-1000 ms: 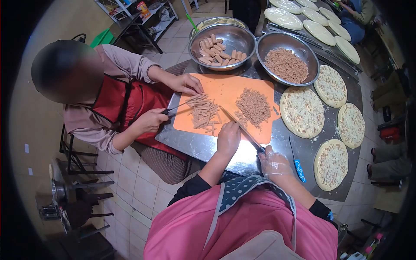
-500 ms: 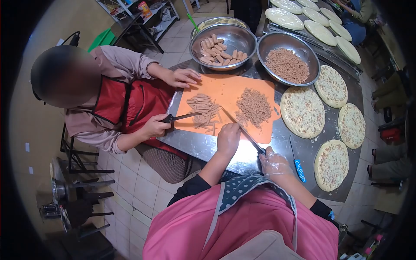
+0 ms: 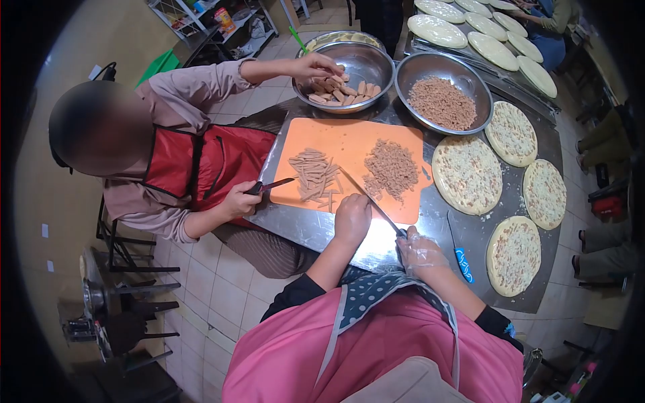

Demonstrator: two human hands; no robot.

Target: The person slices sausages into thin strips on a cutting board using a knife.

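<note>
My right hand (image 3: 420, 252), in a clear plastic glove, is wrapped round the dark handle of a long knife (image 3: 376, 205). The blade points up and left over the orange cutting board (image 3: 322, 134). My left hand (image 3: 353, 218) is closed at the board's near edge, beside the blade; what its fingers hold, if anything, is hidden. Finely chopped sausage (image 3: 391, 168) lies in a heap on the board's right part. Thin sausage strips (image 3: 312, 173) are piled on the left. Whole sausages (image 3: 342, 93) sit in a metal bowl (image 3: 383, 70).
A co-worker across the board holds another knife (image 3: 275, 183). Chopped pieces fill a second metal bowl (image 3: 484, 87). Several topped pizza rounds (image 3: 468, 174) and a blue-handled knife (image 3: 463, 265) lie to the right. White-coated rounds (image 3: 494, 51) are farther back.
The co-worker's one hand has gone from the board to the sausage bowl, and their knife has drawn back from the strips. My hands and knife have barely moved.
</note>
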